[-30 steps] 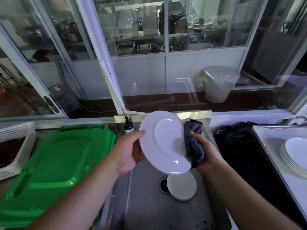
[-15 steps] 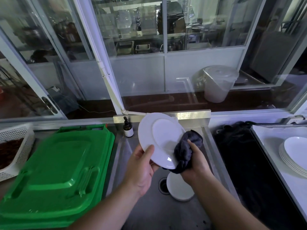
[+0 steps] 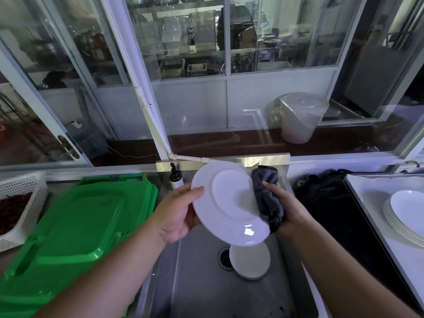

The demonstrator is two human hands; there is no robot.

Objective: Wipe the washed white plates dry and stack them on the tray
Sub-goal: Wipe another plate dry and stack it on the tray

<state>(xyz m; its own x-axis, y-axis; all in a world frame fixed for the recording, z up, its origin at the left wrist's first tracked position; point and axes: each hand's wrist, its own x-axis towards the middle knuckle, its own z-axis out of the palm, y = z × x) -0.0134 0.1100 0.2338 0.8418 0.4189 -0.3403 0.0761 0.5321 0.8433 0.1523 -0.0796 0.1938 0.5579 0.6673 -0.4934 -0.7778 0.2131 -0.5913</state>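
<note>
Left hand [image 3: 176, 214] grips plate [image 3: 229, 203]; right hand [image 3: 286, 210] presses cloth [image 3: 267, 198].

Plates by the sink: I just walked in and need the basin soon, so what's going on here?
A person is drying dishes. The left hand holds a white plate tilted above the sink, while the right hand presses a dark cloth against its right edge. Another plate waits in the sink by the drain. A stack of plates already sits on the tray at right.

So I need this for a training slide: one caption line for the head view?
Left hand holds a white plate over the sink while the right hand wipes its rim with a grey cloth.
</note>
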